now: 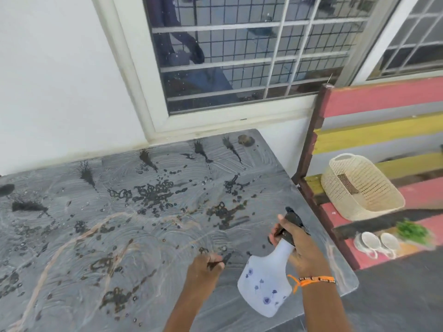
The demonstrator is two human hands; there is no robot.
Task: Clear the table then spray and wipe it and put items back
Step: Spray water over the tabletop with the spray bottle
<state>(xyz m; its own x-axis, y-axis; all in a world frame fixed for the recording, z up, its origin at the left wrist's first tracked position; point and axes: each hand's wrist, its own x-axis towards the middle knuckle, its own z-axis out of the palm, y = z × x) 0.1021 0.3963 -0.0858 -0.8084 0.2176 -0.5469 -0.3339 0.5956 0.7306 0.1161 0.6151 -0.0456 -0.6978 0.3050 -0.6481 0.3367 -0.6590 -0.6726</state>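
The grey table [72, 238] is wet, with dark splashes and beads of liquid spread over its middle and back. My right hand [300, 252] grips the black trigger head of a white spray bottle [263, 283] with blue flower prints. The bottle hangs tilted above the table's near right corner, nozzle pointing toward the far side. My left hand [203, 267] is just left of the bottle, fingers curled shut, resting low on the wet surface. I cannot tell whether the dark streak at its fingertips is an object or liquid.
A slatted bench [383, 101] painted red and yellow stands right of the table. On it are a cream woven basket [366, 188], two white cups [374, 243] and green leaves [412, 232]. A barred window [239, 56] and white wall back the table. A brown blotch [246, 140] marks its far corner.
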